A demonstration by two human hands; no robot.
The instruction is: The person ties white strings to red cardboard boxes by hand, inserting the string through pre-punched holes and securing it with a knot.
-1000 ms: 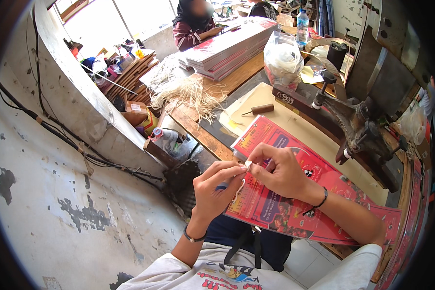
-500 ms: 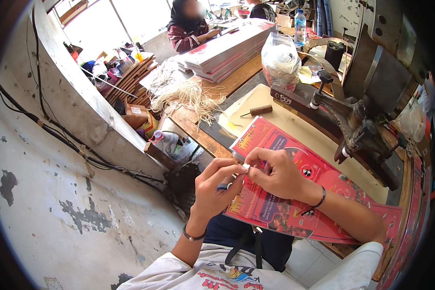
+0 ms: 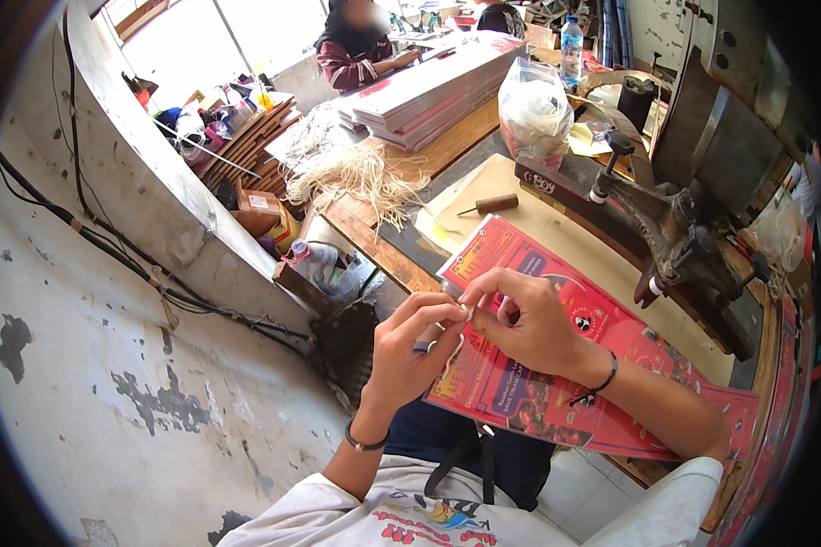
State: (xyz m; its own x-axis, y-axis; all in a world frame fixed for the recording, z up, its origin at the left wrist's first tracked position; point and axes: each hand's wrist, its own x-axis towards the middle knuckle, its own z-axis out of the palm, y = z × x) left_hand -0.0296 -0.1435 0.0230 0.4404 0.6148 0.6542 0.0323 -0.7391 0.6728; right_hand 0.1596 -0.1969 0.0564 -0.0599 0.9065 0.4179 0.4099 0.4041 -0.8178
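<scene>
My left hand [image 3: 410, 351] and my right hand [image 3: 531, 324] meet over the left end of a red printed sheet [image 3: 556, 392]. Their thumbs and forefingers pinch a white cord [image 3: 453, 357] between them. Part of that cord hangs in a small curve beside my left fingers; the pinched part is mostly covered by the fingertips. The sheet has a glossy, clear-looking edge and lies at a slant across the table, beneath my right forearm. Beyond the sheet, an awl [image 3: 494, 204] with a wooden handle rests on brown paper [image 3: 470, 187].
A heap of cream cords [image 3: 365, 178] hangs over the table edge beside stacked printed boards [image 3: 438, 96]. A plastic bag [image 3: 534, 109], a water bottle [image 3: 571, 55] and a dark metal machine [image 3: 666, 214] stand right. A person [image 3: 351, 55] sits behind the boards. A peeling wall [image 3: 109, 365] flanks the left.
A curve of white cord now shows below my left fingers, where only a small white bit showed at the fingertips. Both hands have shifted very slightly upward in the picture.
</scene>
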